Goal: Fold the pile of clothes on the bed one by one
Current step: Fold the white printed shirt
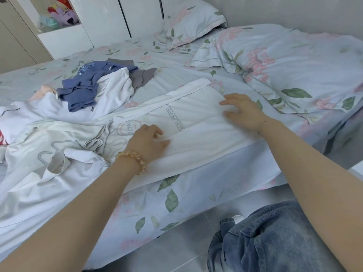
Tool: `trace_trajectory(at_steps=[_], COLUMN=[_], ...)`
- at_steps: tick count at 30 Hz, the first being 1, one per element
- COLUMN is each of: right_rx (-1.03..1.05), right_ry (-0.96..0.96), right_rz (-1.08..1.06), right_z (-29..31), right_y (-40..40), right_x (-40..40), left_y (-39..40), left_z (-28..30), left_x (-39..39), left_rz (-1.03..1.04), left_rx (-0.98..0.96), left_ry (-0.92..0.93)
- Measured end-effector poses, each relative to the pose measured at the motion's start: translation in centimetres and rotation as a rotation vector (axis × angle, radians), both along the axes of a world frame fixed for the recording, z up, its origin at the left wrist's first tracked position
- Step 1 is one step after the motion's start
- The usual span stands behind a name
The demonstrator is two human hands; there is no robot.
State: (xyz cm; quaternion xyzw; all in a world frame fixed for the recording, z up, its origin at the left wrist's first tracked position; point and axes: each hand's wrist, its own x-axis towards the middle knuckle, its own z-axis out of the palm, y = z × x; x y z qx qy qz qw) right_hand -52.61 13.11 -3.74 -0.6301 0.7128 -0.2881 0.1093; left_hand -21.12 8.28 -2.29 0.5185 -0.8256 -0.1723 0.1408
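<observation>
Both hands lay flat on one white garment (196,122) spread along the near edge of the bed (176,203), so the step in hand looked like smoothing a piece already partly folded into a long panel. The left hand (146,142) pressed down with its fingers (161,143) straight and released, gripping nothing. The right hand (242,110) rested further along the cloth, its fingers (225,103) spread and relaxed, likewise gripping nothing. Grey lettering on the garment ran between the two hands.

Beyond the left fingers and off to their outer side sat the rest of the pile (59,118): crumpled white pieces just beside the wrist, a blue drawstring garment (84,87) further off, and something grey (143,77) behind it, too bunched to identify.

The next move would probably call for pinching one end of the panel and carrying it over toward the other hand, keeping the edges lined up, since the near edge hung just over the mattress side and might slide.
</observation>
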Motion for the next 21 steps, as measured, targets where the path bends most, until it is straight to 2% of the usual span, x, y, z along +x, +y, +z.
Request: trace_trajectory(at_steps=[3,7,9,12,14,16,18,20,21], right_rx=[0.080,-0.009,-0.069,-0.058,0.004,-0.098,-0.138,-0.005,0.088], right_ry=[0.060,0.094,0.137,0.283,0.335,0.361,0.309,0.223,0.260], right_rz=[-0.019,-0.105,-0.159,-0.197,-0.164,-0.065,0.104,0.312,0.382], right_z=[-0.4,0.0,-0.1,-0.9,-1.0,-0.7,-0.1,-0.6,-1.4], right_y=[-1.5,-2.4,-3.0,-3.8,-3.6,-3.0,-1.5,0.6,1.6], right_x=[0.1,-0.5,-0.3,0.5,1.6,3.4,6.1,8.6,9.3], left_y=[-0.7,-1.6,-2.5,-3.1,-1.9,0.1,2.4,4.2,4.5], left_z=[-0.4,0.0,0.1,-1.2,-2.0,-2.2,-2.6,-3.7,-4.2], left_x=[1.8,1.5,1.0,0.6,0.5,0.4,0.6,1.2,1.7], left_rz=[-0.037,0.003,0.036,0.046,0.031,-0.036,-0.146,-0.221,-0.242], left_rx=[0.068,0.124,0.112,0.002,-0.214,-0.386,-0.345,-0.192,-0.141], left_ry=[-0.040,0.250,0.279,0.023,-0.139,-0.133,-0.166,-0.293,-0.329])
